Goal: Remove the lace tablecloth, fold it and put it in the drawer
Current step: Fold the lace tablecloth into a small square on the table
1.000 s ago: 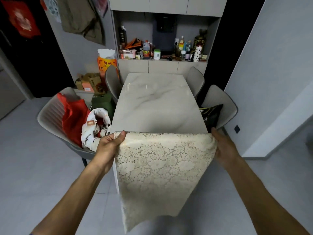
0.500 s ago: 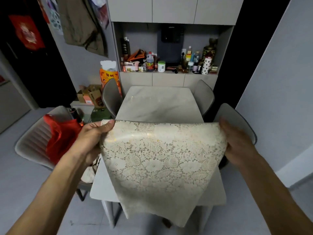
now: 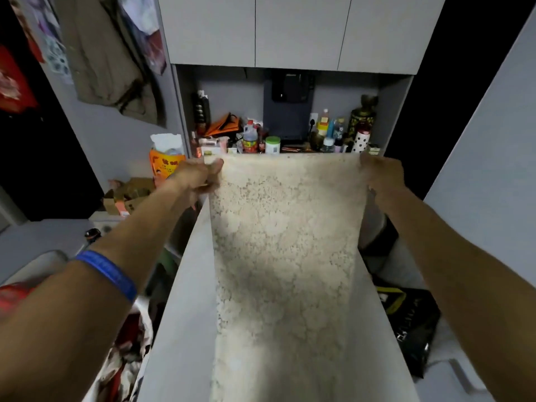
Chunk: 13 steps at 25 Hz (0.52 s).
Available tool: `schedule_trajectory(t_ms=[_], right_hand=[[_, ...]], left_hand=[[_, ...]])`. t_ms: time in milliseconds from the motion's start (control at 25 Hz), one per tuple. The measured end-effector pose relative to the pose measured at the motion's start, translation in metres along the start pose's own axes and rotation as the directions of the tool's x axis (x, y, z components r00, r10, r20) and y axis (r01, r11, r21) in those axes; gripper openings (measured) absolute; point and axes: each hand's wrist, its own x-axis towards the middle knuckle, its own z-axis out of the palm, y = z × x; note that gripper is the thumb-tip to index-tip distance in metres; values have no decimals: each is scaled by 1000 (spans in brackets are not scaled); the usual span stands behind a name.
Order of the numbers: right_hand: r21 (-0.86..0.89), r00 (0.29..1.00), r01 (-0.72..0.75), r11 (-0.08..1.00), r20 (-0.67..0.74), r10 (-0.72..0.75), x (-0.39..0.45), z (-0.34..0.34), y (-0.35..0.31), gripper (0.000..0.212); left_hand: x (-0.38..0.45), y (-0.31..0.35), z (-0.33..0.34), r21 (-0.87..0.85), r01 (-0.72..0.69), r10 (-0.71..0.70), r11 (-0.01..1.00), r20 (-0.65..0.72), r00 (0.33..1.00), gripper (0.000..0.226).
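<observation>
Over the long grey worktop (image 3: 179, 300), both hands, left hand (image 3: 197, 177) and right hand (image 3: 383, 175), pinch the cream lace tablecloth (image 3: 285, 256) by its top corners. Folding is under way; next, bringing those corners together.

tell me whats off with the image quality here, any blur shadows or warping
Head view: a dark shadow falls across the middle of the cloth; the lace pattern and both hands, left and right, look soft from motion blur; wide-angle warping splays the cabinet edges and walls outward; the room's left side is very dark.
</observation>
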Motion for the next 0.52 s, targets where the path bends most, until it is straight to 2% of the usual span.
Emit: schedule_trajectory(t_ms=[80, 160, 280, 360, 400, 520], right_hand=[[167, 993, 111, 980, -56, -103, 32, 13, -33, 29], [319, 982, 188, 929, -77, -172, 46, 14, -47, 24], [462, 978, 187, 867, -9, -207, 49, 3, -23, 19], [453, 978, 140, 880, 74, -194, 36, -7, 24, 18], [434, 980, 94, 896, 117, -160, 27, -12, 56, 19], [337, 963, -160, 928, 258, 72, -19, -19, 174, 25]], left_hand=[[41, 39, 2, -90, -201, 201, 975, -15, 980, 11], [58, 66, 1, -84, -385, 388, 919, 21, 921, 9], [66, 55, -5, -123, -501, 513, 857, 103, 852, 9], [59, 8, -7, -104, -458, 468, 883, 124, 875, 14], [53, -26, -6, -88, -394, 402, 915, 111, 909, 16], [21, -154, -6, -66, -81, 84, 995, 39, 996, 15]])
